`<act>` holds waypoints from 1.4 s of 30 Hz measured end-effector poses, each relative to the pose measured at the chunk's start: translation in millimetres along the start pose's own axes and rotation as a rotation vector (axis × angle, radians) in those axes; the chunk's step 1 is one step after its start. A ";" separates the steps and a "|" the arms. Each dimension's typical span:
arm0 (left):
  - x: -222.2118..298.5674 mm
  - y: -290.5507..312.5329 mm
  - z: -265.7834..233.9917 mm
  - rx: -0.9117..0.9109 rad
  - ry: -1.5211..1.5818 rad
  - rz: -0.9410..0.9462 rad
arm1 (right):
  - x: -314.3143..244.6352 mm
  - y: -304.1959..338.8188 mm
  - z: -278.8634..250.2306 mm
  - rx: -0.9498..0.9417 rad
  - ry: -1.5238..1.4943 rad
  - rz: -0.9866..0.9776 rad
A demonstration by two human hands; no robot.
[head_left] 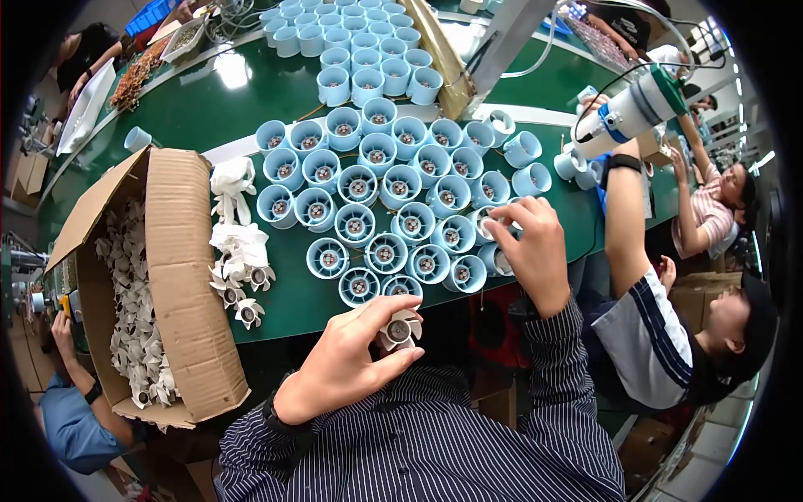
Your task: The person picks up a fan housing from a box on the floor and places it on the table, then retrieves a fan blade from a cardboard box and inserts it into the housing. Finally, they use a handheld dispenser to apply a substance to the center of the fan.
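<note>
Near the table's front edge, my left hand point(355, 360) grips a white fan blade point(400, 331) between thumb and fingers, its round hub facing up. My right hand point(533, 247) is closed in a pinch over the right side of the rows of light blue round housings point(386, 253). Between its fingertips shows part of a white fan blade point(512, 224), mostly hidden, at the mouth of one housing. Most housings stand open side up, with spokes and a motor seat inside. White pieces fill a few at the right, such as the housing point(502, 261) just below my right hand.
At left, an open cardboard box point(196, 293) holds many white fan blades point(138, 309). More loose blades point(238, 276) lie beside it on the green table point(276, 322). Further housings point(351, 50) stand at the back. At right, a co-worker's arm point(626, 209) reaches beside a white cylindrical device point(631, 113).
</note>
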State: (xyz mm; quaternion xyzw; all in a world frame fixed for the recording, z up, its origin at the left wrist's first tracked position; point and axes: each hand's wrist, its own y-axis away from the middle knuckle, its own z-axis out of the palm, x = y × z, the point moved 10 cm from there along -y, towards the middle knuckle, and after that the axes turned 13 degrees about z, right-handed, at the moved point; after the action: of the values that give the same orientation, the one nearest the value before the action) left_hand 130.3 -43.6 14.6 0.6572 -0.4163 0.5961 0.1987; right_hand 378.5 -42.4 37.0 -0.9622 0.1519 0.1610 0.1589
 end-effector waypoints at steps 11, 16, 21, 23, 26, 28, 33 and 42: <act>-14.7 8.3 10.4 0.053 0.178 -0.167 | -112.2 88.7 -17.0 -0.187 -0.547 -0.443; -12.6 12.8 14.0 0.033 0.265 -0.265 | -62.3 78.0 -20.8 -0.054 -0.582 -0.233; -16.6 17.5 27.1 -0.075 0.145 -0.091 | 1.8 55.0 -8.5 -0.128 -0.395 0.155; -25.9 18.9 35.8 -0.107 0.128 -0.126 | 4.4 52.7 -3.4 -0.149 -0.326 0.140; -39.6 19.7 45.5 -0.142 0.065 -0.121 | -1.4 50.5 15.3 -0.234 -0.246 0.138; -42.9 21.2 47.6 -0.172 -0.045 -0.083 | -1.2 49.3 16.7 -0.231 -0.246 0.132; -42.6 17.4 46.0 -0.146 -0.132 -0.029 | 3.6 49.2 11.7 -0.178 -0.246 0.098; -62.6 36.1 40.9 -0.055 -0.119 -0.182 | -4.5 59.0 9.5 -0.069 -0.227 0.062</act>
State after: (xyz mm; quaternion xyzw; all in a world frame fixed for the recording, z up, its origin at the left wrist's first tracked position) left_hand 130.9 -75.9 -61.9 0.7208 -0.3820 0.5240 0.2448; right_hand 351.7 -91.1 14.9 -0.9374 0.1570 0.2791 0.1366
